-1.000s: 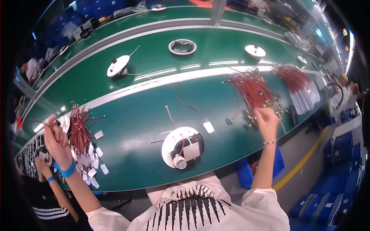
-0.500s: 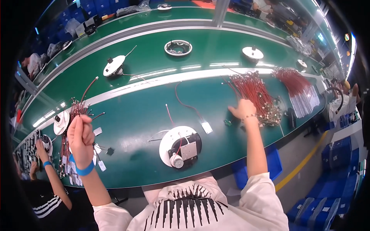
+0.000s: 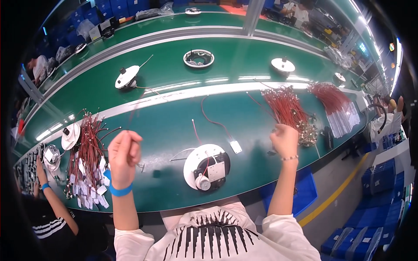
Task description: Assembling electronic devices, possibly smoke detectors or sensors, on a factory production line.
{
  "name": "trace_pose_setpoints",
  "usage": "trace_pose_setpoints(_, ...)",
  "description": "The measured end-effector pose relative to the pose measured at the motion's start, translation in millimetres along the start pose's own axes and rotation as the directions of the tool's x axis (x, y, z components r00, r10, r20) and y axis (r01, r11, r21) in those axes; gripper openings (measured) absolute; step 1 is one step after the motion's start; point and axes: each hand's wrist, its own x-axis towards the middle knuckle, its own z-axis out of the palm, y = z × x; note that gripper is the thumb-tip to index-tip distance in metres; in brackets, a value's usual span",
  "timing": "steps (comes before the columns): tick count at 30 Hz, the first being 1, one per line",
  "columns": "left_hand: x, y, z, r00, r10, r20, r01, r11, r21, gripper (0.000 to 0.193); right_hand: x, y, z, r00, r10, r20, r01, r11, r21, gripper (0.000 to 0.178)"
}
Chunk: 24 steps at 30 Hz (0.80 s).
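Observation:
My left hand (image 3: 124, 154), with a blue wristband, is closed in a pinch on a thin red cable (image 3: 132, 114) whose blurred upper end rises above the fingers. My right hand (image 3: 285, 141), fingers curled, hovers at the near left edge of a bundle of red cables (image 3: 283, 102); a small dark blurred piece shows by its fingertips, too unclear to name. Between the hands, near the front edge, lies a round white unit (image 3: 190, 168) with a metal plate (image 3: 216, 171) and a small round motor (image 3: 202, 182). A red cable with a white tag (image 3: 235, 146) lies behind it.
Left of my left hand spreads a pile of red cables with white tags (image 3: 89, 152), beside a white disc (image 3: 70, 136). A co-worker's arm (image 3: 56, 198) reaches in there. Another cable bundle (image 3: 333, 98) lies far right. Behind, round units (image 3: 198, 58) rest on a green belt.
My left hand has moved right, away from the tagged cable pile, carrying the red cable. My right hand has drawn slightly nearer, off the cable bundle, its fingers now curled. The view has shifted slightly.

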Motion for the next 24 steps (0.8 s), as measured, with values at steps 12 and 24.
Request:
trace_pose_setpoints(12, 8.2, -41.1, 101.9, 0.969, -0.053, 0.242, 0.089, 0.986, -0.143, 0.03, -101.1, -135.7, 1.8, 0.918, -0.388, 0.086, 0.17, 0.578, 0.798, 0.025)
trace_pose_setpoints(24, -21.8, -26.6, 102.8, 0.954, 0.165, 0.25, -0.207, 0.967, 0.149, 0.027, -70.3, -147.8, -15.8, 0.896, -0.438, -0.077, 0.302, 0.47, 0.83, 0.037)
